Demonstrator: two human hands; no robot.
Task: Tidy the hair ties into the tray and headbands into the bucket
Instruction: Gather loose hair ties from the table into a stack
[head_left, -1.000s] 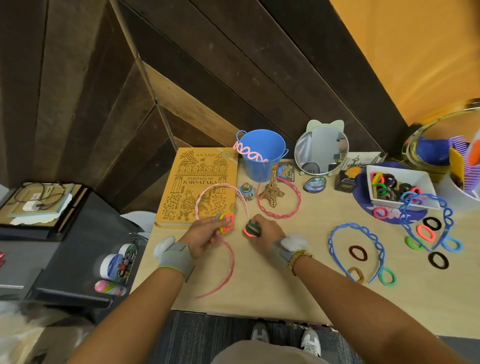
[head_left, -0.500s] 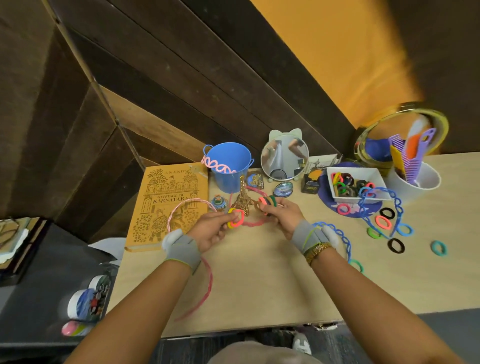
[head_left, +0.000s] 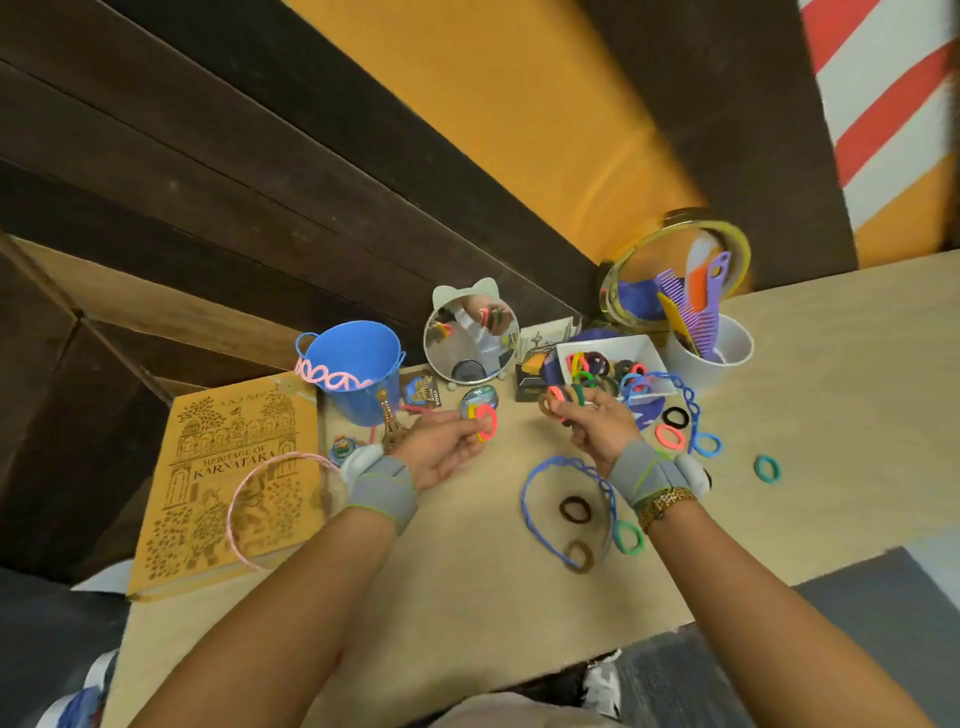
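Change: both hands, which a second ago worked low over the pink headband at the left of the frame, are now raised and shifted right, toward the tray.
Right hand (head_left: 592, 426): closed on a bunch of hair ties (head_left: 563, 401), pink, green and brown, held just in front of the tray's near edge.
Left hand (head_left: 447, 441): fingers pinched on a pink and yellow pair of ties (head_left: 484, 422), at centre frame, well short of the tray.
Tray (head_left: 657, 364): white, right of centre, already holding many ties.
Bucket (head_left: 358, 374): blue, upper left of centre, one pink headband (head_left: 327, 375) draped over its rim.
Loose ties: several lie on the tabletop (head_left: 467, 597) right of the tray and inside the blue headband (head_left: 566, 499) at lower right.
Headbands left out: one pink (head_left: 270, 499) on the book (head_left: 208, 467) at left, the blue one, and another blue one (head_left: 685, 400) leaning on the tray.
Meaning: judging by the reach, the right hand's bunch goes into the tray next; headbands are mostly not yet sorted.
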